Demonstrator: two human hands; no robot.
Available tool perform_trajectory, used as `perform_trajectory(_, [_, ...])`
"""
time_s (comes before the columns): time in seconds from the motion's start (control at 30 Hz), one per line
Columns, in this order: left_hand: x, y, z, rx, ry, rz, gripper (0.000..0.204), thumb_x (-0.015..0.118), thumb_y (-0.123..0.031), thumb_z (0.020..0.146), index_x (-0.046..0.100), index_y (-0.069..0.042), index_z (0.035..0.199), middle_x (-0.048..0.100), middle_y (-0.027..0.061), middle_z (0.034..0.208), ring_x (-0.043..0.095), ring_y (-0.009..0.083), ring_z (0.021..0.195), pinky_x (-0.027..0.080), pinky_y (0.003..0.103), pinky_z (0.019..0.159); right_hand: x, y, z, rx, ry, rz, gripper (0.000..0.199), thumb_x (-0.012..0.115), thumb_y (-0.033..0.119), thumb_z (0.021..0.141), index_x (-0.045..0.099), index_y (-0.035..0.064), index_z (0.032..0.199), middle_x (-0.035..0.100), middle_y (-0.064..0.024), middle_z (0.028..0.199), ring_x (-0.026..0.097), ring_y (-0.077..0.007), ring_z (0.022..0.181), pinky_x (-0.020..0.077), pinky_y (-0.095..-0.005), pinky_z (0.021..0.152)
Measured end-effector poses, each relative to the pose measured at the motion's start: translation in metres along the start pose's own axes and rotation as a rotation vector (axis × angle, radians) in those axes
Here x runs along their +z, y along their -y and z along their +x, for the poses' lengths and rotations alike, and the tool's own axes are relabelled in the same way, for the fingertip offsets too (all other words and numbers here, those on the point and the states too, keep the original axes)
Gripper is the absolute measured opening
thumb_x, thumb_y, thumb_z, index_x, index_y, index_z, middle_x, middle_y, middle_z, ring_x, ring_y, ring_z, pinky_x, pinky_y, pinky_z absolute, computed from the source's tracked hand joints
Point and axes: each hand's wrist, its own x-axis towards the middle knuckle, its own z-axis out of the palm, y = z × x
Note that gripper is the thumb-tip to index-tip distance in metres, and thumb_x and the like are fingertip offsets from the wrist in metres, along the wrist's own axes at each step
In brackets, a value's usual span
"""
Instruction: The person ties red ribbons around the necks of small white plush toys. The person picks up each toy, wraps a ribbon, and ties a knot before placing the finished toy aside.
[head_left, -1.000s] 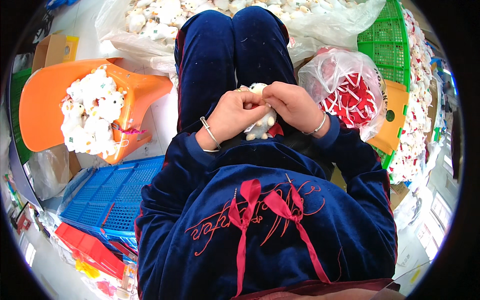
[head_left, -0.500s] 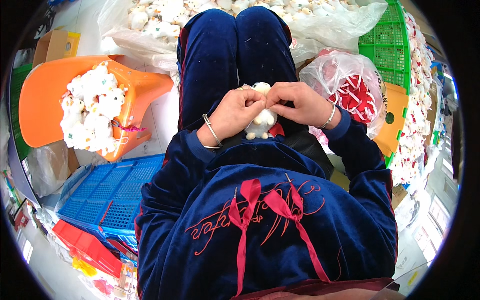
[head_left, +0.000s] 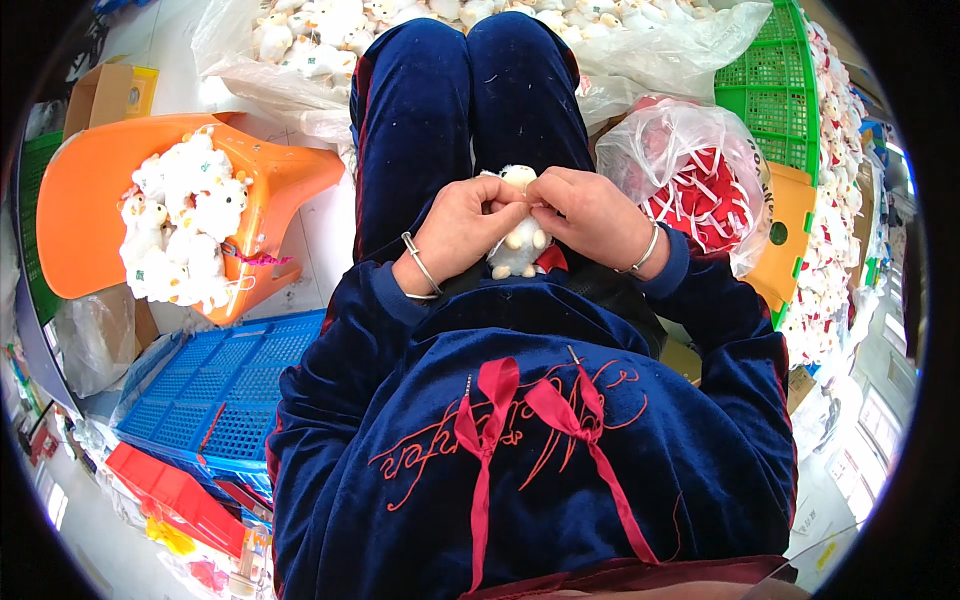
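Observation:
A small white plush toy point(head_left: 516, 240) sits upright on my lap, facing me, its feet toward my belly. Behind its lower right side shows a bit of red cloth point(head_left: 551, 259). My left hand point(head_left: 474, 220) is closed in a pinch at the toy's neck, thumb against forefinger. From the other side my right hand point(head_left: 590, 212) pinches at the same spot, fingertips almost meeting the left ones. Whatever thin thing lies between the fingertips is hidden. The fingers cover part of the toy's neck and chest.
Several white plush toys point(head_left: 185, 225) are heaped on an orange chair point(head_left: 85, 215) at left. A clear bag point(head_left: 625, 150) at right holds red cloth pieces with white ribbons point(head_left: 708, 205). More toys point(head_left: 330, 45) lie beyond my knees. Blue crates point(head_left: 225, 385) stand lower left, a green crate point(head_left: 770, 90) upper right.
My right hand has shifted slightly left and closer to my left hand, its fingers now curled nearer the toy's neck. The toy stays in place on my lap.

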Motion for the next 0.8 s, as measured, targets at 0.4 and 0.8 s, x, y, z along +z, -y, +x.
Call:
perform_trajectory(0.4, [-0.002,-0.005,-0.007,0.036,-0.012,0.005,0.021,0.072,-0.016,0.094,0.074,0.004,0.098,0.074,0.0073,0.083,0.065,0.0081,0.072,0.051,0.025,0.066,0.018,-0.011,-0.007,-0.199,-0.268,-0.020,0.017,0.074,0.002,0.079,0.064,0.0025,0.092,0.065,-0.0115,0.091,0.066,-0.0304,0.080,0.0543,-0.0381,0.069])
perform_trajectory(0.8, [-0.001,-0.015,-0.012,0.036,-0.034,0.115,0.016,0.073,-0.011,0.093,0.075,0.002,0.104,0.073,0.0027,0.087,0.063,0.0056,0.075,0.051,0.022,0.069,0.023,-0.028,-0.010,-0.329,-0.294,0.096,0.023,0.078,0.002,0.079,0.066,0.0020,0.099,0.068,-0.0130,0.098,0.066,-0.0305,0.082,0.0531,-0.0378,0.072])
